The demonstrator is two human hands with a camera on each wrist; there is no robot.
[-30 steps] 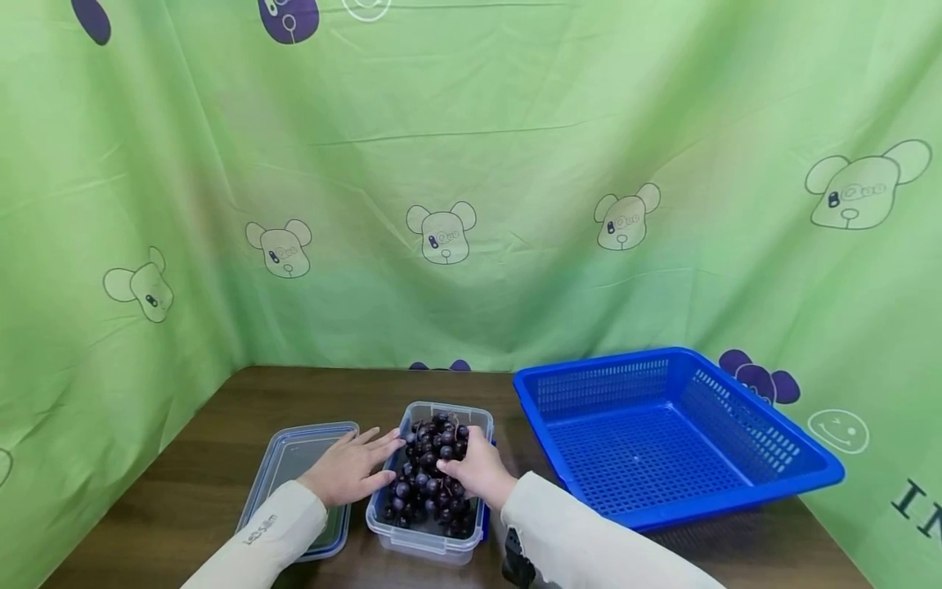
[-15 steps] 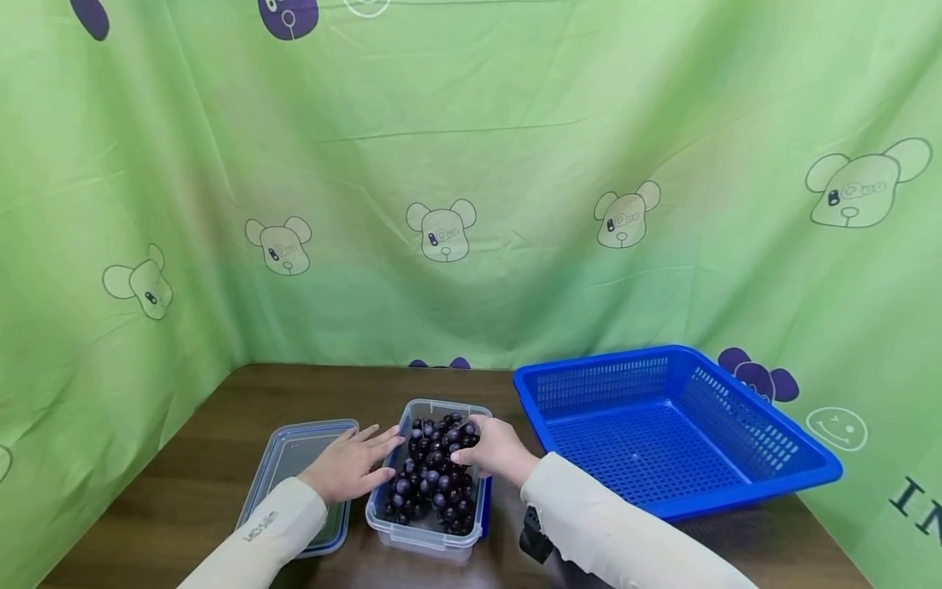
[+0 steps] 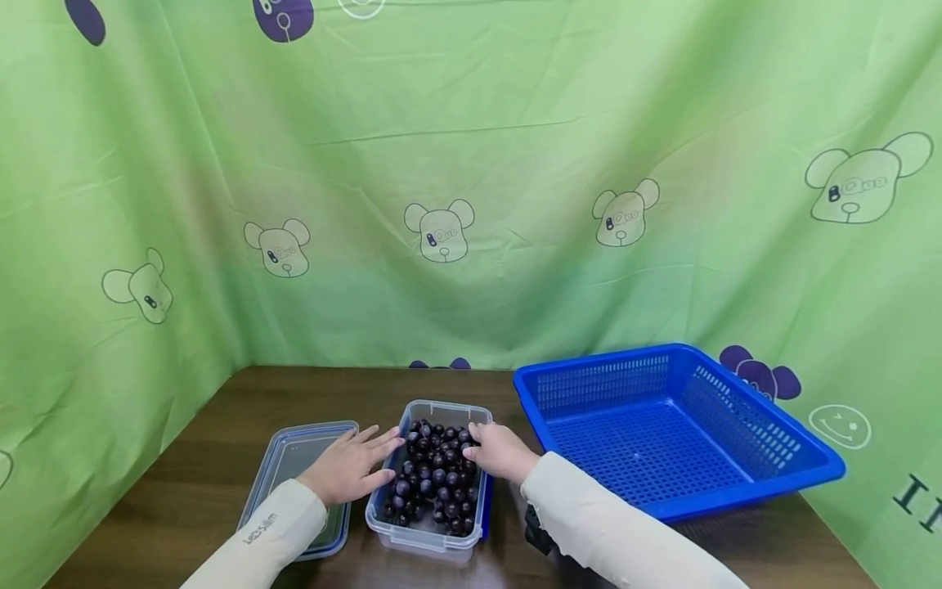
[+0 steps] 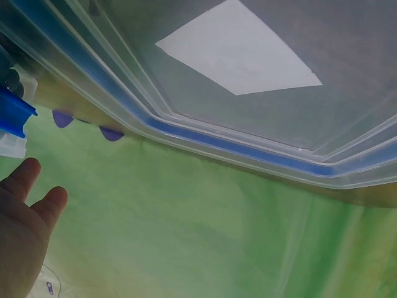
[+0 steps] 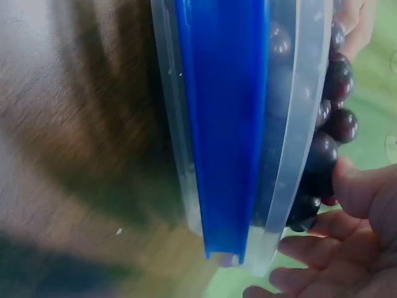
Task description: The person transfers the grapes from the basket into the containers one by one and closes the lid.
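Dark purple grapes (image 3: 434,474) lie heaped in a clear plastic food container (image 3: 423,540). My left hand (image 3: 349,468) is spread flat at the container's left rim, fingertips touching it; in the left wrist view part of that hand (image 4: 25,230) shows with two fingers extended. My right hand (image 3: 502,451) is at the right rim, near the back corner. In the right wrist view its thumb (image 5: 356,189) touches a grape (image 5: 322,152), while the other fingers spread loosely beside the rim. A blue clip (image 5: 229,124) hangs down the container's side.
The clear lid (image 3: 294,454) with a blue seal lies left of the container, under my left forearm. At the right stands a large blue plastic basket (image 3: 648,450). A green printed cloth (image 3: 515,311) hangs behind the brown table (image 3: 184,458).
My right hand has moved to the right from over the grapes to the rim, and the grapes on that side have settled lower. The left hand has stayed in place.
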